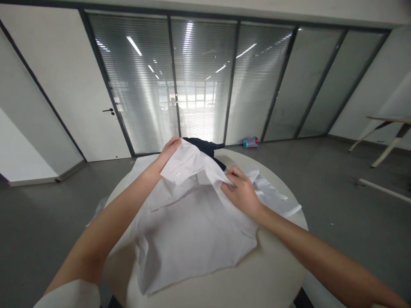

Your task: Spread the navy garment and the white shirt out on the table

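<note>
Left hand [169, 149], fingers clamped on the far edge of a white shirt [189, 231], lifts the cloth to fold it over; the shirt lies spread on the round tabletop [276, 273]. Right hand [241, 192] pinches a fold at centre. A dark garment [205, 147] beyond is mostly hidden.

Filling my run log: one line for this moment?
left hand grips white cloth shirt | right hand pinches shirt | round white table
</note>
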Motion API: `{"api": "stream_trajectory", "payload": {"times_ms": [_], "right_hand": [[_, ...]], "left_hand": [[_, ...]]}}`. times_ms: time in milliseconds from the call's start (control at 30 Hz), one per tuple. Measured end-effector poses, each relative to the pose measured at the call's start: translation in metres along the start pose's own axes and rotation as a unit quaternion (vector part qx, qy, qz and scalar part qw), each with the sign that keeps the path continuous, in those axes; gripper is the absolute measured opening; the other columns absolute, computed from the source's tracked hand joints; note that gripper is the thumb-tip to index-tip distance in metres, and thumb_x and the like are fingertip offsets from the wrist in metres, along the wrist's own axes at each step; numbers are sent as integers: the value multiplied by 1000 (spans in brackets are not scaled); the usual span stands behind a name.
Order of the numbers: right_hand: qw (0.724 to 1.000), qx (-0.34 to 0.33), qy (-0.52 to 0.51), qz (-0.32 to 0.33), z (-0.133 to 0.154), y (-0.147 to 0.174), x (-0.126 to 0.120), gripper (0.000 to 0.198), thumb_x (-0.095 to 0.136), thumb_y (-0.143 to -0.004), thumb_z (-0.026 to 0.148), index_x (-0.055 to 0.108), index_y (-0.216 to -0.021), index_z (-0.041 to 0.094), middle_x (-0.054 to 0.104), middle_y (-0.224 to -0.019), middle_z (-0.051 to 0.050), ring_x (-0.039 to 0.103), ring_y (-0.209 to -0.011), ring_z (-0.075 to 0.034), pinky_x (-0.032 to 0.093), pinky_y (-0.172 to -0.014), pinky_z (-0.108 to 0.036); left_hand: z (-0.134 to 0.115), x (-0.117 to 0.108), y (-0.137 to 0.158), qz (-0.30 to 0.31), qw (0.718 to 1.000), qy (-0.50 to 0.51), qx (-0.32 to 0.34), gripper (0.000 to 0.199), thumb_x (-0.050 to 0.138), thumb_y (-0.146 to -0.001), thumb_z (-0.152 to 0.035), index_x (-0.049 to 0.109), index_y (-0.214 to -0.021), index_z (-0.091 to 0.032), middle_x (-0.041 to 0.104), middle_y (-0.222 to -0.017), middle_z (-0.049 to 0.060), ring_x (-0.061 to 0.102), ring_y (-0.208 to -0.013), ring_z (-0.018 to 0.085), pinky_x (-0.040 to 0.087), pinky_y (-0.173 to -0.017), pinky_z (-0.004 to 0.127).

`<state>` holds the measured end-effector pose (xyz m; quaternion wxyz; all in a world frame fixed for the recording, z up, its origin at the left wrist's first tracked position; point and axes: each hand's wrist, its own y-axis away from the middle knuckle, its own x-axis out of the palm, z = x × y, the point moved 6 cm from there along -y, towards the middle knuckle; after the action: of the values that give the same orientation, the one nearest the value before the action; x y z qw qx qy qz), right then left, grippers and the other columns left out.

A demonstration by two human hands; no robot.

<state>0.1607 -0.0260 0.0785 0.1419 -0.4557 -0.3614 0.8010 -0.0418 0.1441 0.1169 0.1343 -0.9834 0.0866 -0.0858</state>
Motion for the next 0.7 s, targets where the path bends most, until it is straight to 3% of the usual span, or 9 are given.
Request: {"api": "stream_trajectory", "payload": {"times_ms": [133, 200, 233, 300, 333, 400, 467, 600, 700], "right_hand": [[975, 60, -91, -194, -33, -8, -56, 22, 52, -84, 31, 60, -66, 23, 53, -78, -5, 54, -75, -20, 47, -66, -32], [960, 90, -157, -211, -52, -8, -75, 28, 55, -84, 36, 57, -59, 23, 53, -75, -4, 53, -73, -20, 45, -63, -32], [958, 97, -203, -176, -58, -7, -79, 32, 56, -84, 39, 56, -56, 23, 54, -73, -4, 54, -72, -20, 45, -62, -32], [951, 76, -300, 9, -52, -6, -72, 41, 60, -84, 50, 56, -54, 22, 56, -68, -3, 56, -69, -19, 45, -61, -31], [929, 47, -338, 143, -40, 0, -64, 44, 60, -84, 56, 61, -57, 22, 59, -68, -3, 58, -68, -19, 47, -62, -31], [843, -20, -369, 390, -12, 20, -49, 49, 59, -85, 65, 72, -75, 19, 67, -73, -5, 63, -71, -19, 50, -67, -30], [794, -44, -349, 496, 1, 31, -38, 54, 52, -91, 64, 75, -93, 15, 72, -82, -8, 67, -77, -19, 51, -74, -30], [903, 41, -200, 378, -36, 12, -4, 39, 47, -99, 45, 74, -103, 16, 74, -93, -8, 68, -87, -20, 51, -81, -31], [944, 35, -11, 328, -77, 3, 29, 27, 56, -93, 24, 71, -114, 15, 69, -118, -14, 64, -106, -26, 46, -95, -37]], "left_hand": [[21, -17, -14, -1, 996, 64, -65, 13, 67, -79, -21, 56, -74, -16, 57, -62, -1, 56, -58, 15, 44, -56, 25], [27, -31, -22, -20, 995, 61, -77, 12, 63, -82, -20, 55, -74, -17, 59, -64, 2, 60, -63, 17, 48, -60, 28], [27, -39, -27, -36, 996, 49, -70, 12, 60, -84, -20, 54, -73, -17, 60, -64, 3, 61, -66, 18, 49, -62, 30], [27, -57, -37, -68, 996, 27, -44, 16, 58, -86, -21, 52, -72, -19, 60, -65, 4, 62, -72, 19, 50, -67, 31], [27, -65, -41, -84, 996, 9, -29, 17, 57, -87, -22, 50, -72, -20, 60, -65, 3, 63, -75, 19, 50, -69, 31], [28, -80, -48, -110, 993, -52, -10, 18, 57, -89, -25, 48, -73, -22, 57, -65, 2, 63, -81, 20, 49, -71, 32], [31, -92, -49, -129, 983, -127, -1, 15, 59, -88, -28, 48, -79, -23, 56, -67, 0, 63, -88, 22, 48, -71, 34], [30, -96, -37, -152, 963, -221, 37, 24, 68, -81, -21, 52, -99, -22, 60, -90, 0, 56, -111, 26, 42, -87, 39], [23, -66, -17, -75, 946, -293, 113, 34, 68, -79, -18, 53, -109, -23, 61, -105, 4, 55, -113, 25, 43, -92, 38]]}}
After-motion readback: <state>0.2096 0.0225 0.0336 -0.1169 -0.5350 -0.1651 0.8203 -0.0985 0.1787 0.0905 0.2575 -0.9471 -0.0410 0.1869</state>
